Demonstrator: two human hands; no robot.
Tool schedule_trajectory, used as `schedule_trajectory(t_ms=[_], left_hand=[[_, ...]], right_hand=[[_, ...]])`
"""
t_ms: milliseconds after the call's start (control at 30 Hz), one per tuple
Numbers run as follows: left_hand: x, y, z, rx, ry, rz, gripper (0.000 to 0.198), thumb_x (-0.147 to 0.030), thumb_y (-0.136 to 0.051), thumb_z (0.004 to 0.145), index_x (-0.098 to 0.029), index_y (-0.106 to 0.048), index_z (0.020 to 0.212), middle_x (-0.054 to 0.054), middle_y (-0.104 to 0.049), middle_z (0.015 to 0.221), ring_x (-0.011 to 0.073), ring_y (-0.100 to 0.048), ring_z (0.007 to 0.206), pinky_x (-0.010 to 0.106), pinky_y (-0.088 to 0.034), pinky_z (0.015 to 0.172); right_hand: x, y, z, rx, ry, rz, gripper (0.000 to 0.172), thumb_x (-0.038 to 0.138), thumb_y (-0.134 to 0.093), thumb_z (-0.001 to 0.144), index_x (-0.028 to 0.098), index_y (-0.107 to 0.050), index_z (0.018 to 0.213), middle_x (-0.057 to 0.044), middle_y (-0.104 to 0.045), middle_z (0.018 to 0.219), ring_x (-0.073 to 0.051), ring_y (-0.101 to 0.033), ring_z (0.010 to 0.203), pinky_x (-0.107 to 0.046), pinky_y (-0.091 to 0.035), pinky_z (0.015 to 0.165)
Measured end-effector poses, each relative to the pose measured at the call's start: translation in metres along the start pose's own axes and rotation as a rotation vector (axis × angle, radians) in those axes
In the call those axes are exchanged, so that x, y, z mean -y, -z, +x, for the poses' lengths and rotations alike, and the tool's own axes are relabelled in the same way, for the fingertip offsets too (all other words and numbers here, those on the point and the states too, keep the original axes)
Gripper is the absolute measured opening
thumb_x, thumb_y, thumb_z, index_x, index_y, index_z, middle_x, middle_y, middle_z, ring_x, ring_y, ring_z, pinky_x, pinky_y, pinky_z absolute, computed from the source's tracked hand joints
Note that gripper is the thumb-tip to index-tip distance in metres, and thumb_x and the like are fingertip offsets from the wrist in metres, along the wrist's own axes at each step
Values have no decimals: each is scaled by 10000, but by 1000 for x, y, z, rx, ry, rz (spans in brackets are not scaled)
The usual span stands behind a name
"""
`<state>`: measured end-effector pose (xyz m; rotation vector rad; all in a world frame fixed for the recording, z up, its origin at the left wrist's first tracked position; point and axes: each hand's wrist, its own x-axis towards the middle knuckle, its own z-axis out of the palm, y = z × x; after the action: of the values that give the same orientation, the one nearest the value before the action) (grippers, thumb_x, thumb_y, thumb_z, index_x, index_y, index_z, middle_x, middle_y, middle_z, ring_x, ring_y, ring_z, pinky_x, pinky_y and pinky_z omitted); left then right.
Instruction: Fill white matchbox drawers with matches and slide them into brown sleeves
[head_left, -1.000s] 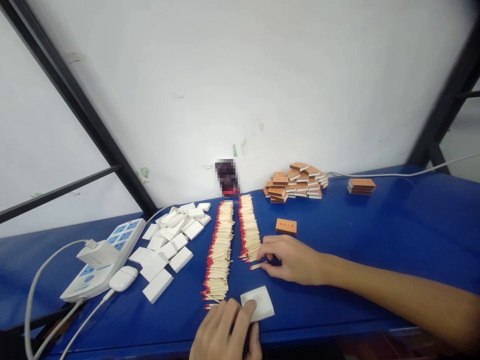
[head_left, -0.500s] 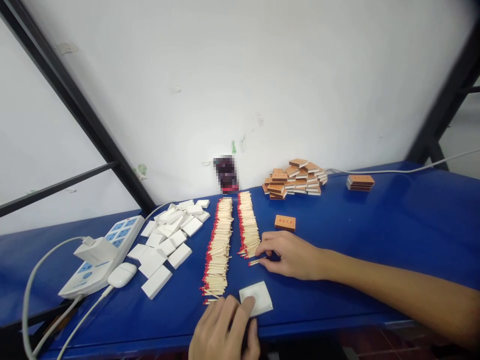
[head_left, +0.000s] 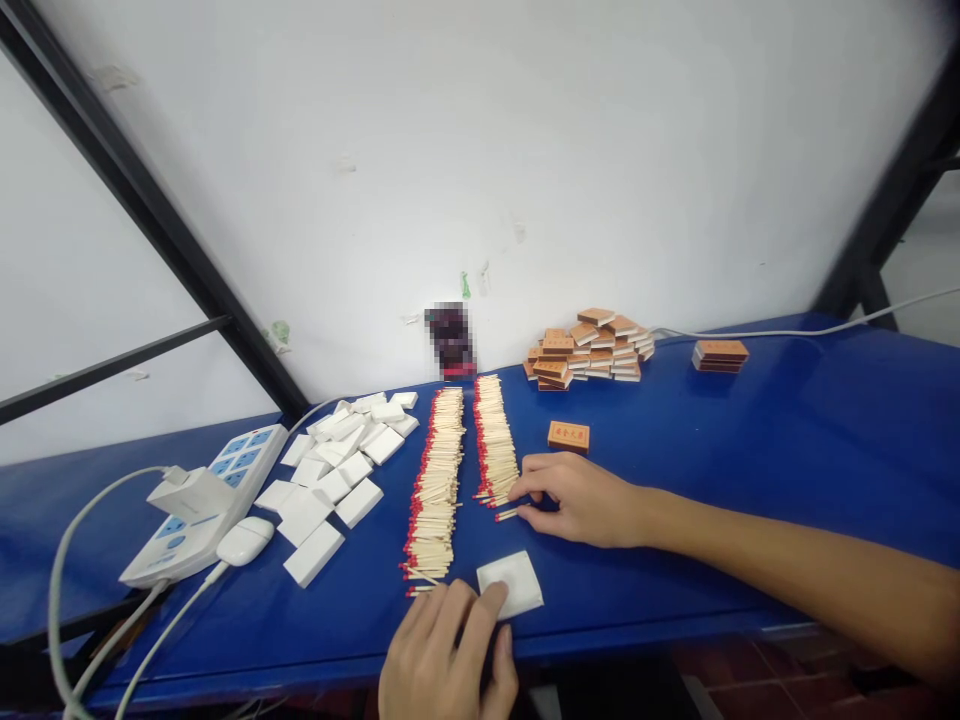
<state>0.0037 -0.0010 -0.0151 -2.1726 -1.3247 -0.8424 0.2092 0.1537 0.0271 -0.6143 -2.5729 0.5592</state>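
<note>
My right hand (head_left: 581, 500) is at the near end of the right-hand row of red-tipped matches (head_left: 495, 440). Its thumb and index finger are curled around matches there, and the thumb touches one lone match (head_left: 505, 515) just below the row. My left hand (head_left: 446, 650) rests at the table's front edge with fingers extended. Its index fingertip lies on a small white square packet (head_left: 525, 590). A second, longer row of matches (head_left: 435, 490) ends beside the left fingers. One orange matchbox (head_left: 568, 436) lies just beyond my right hand.
White boxes (head_left: 311, 515) lie heaped at left, beside a power strip (head_left: 251, 450) with a plugged-in charger (head_left: 193, 495) and cables. Orange matchboxes (head_left: 592, 350) are piled against the wall. A small stack of matchboxes (head_left: 720, 355) stands farther right on the blue table (head_left: 787, 420).
The scene sits slightly higher in view. My right thumb covers more of the lone match than before. My left hand keeps its place on the packet.
</note>
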Motion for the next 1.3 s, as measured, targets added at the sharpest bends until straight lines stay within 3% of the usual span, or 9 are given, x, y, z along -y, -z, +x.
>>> schedule_trajectory(t_ms=[300,1000,1300], left_hand=[[-1,-1,-3,24,20,-28,251,-145,-542,918,-208,-608,1151,48,-660,854,200,-619,713,317,-497,688],[1,-3,-4,37,-18,-45,247,-146,-536,931,-189,-611,1163,46,-645,826,198,-600,700,316,-476,676],[0,-4,-3,27,-22,-23,234,-151,-529,932,-193,-614,1146,41,-638,811,194,-597,685,310,-476,671]], right_hand=[[3,3,0,4,-11,2,190,166,-612,889,160,-763,1004,-26,-607,811,-122,-533,666,-240,-393,625],[-3,0,-2,-7,10,-8,172,152,-590,902,160,-745,977,-29,-638,848,-136,-576,746,-255,-412,704],[-3,1,-3,-9,19,15,153,114,-585,878,151,-730,911,-10,-586,793,-114,-528,684,-234,-378,642]])
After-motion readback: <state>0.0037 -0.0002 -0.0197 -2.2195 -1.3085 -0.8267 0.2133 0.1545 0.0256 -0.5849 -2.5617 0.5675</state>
